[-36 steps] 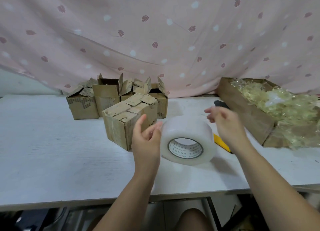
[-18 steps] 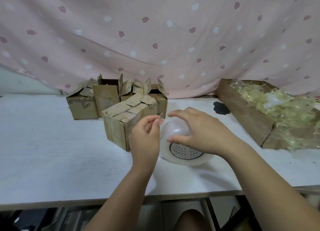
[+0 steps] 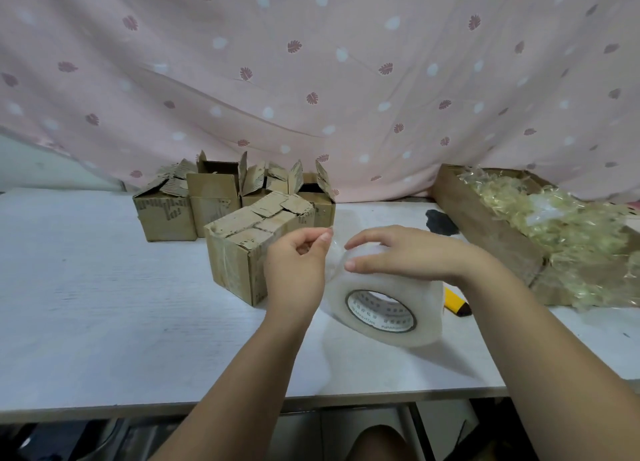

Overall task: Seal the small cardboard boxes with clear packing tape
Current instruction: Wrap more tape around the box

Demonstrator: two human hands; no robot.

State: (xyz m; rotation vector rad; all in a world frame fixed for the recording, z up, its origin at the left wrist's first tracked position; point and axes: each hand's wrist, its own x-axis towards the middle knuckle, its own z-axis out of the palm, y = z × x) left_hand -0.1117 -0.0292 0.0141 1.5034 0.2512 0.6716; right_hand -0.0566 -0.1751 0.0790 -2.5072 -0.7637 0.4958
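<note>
The roll of tape (image 3: 384, 308) on my screen is milky, translucent plastic with a soft gloss, wound on a printed paper core. Its peeled end (image 3: 336, 252) is thin, clear film. The nearest small box (image 3: 242, 252) and the boxes behind it (image 3: 214, 201) are brown corrugated cardboard, matt, with torn, rough-edged flaps. I see a white table (image 3: 104, 287) with a matt, faintly grained top and a pink printed cloth (image 3: 311, 79) hanging in soft creases. A large cardboard box (image 3: 485, 225) holds crumpled, glossy yellowish film (image 3: 561, 218), near a smooth yellow plastic cutter (image 3: 452, 299).

Tape end (image 3: 333, 252) now off roll (image 3: 415, 287)
</note>
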